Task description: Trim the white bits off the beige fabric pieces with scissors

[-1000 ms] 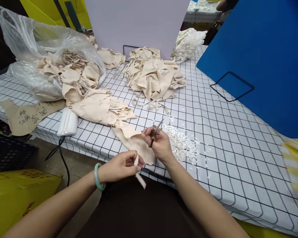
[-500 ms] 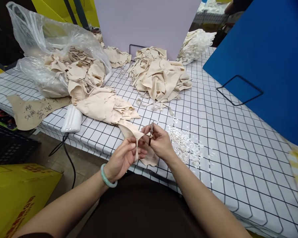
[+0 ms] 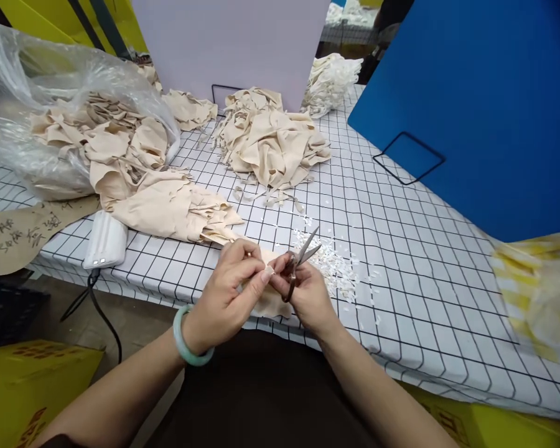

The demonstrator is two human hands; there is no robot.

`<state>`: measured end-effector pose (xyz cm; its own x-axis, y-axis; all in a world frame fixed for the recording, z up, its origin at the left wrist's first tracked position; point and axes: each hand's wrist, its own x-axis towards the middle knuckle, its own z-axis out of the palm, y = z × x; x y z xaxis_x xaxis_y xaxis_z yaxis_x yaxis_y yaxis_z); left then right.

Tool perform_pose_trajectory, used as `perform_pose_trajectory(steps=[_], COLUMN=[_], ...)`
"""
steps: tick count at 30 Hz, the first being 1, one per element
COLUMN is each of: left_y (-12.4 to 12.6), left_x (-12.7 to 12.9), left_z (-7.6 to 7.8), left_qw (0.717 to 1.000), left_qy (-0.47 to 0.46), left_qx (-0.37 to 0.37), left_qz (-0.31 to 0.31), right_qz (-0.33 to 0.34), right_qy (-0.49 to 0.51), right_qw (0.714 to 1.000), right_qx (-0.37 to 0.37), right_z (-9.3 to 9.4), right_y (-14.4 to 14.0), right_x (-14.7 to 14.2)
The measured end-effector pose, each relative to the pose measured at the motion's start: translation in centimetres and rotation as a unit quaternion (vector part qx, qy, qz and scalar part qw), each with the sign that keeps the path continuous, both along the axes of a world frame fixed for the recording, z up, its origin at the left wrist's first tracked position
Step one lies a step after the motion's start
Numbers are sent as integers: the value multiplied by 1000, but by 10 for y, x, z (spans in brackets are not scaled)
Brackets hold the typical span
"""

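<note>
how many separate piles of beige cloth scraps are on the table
3. One spills from the plastic bag at left, one small pile by the white board, one big pile mid-table. More may hide inside the bag.

bare forearms; pale green bangle on left wrist; dark garment below.
</note>
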<state>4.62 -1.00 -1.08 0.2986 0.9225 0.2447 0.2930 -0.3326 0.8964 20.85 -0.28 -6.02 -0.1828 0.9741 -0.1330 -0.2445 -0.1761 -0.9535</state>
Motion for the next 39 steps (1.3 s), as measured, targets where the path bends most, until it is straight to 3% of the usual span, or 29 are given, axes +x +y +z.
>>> perform_pose_trajectory(steps=[2, 5, 8, 11, 15, 21, 39], left_y=[4, 7, 5, 1, 0, 0, 2], left_x=[7, 19, 27, 30, 32, 35, 36], left_z=[-6, -20, -29, -32, -33, -36, -39], left_qw=[999, 988, 977, 984, 992, 994, 994], left_qy=[-31, -140, -186, -160, -120, -98, -83], left_qx=[19, -65, -100, -72, -47, 2, 36], left_qz=[-5, -31, -11, 2, -5, -39, -56], right_qz=[-6, 7, 13, 15, 48, 66, 66], right_qy=[12, 2, -135, -319, -419, -444, -424], right_qw=[999, 999, 991, 942, 895, 879, 883], right_qx=[-32, -45, 19, 103, 143, 158, 189], right_z=[-7, -12, -9, -3, 3, 6, 4], right_y=[-7, -15, -19, -23, -27, -26, -21], right_x=[-7, -8, 11, 39, 59, 56, 55])
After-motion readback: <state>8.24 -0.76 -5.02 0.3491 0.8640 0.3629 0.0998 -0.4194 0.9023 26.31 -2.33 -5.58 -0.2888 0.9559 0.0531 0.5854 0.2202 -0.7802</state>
